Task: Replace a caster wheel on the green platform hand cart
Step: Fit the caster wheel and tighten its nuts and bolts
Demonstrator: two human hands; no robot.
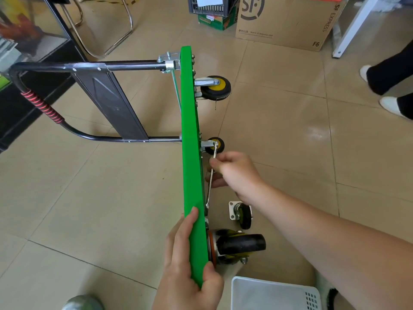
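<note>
The cart stands on edge on the floor; the left hand grips its deck, and the right hand fingers pinch a wrench, likely working the mounting bolts. Next, the loose caster nearby needs aligning

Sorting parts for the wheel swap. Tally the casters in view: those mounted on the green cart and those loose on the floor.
Mounted casters: 3
Loose caster: 1
Total: 4
</note>
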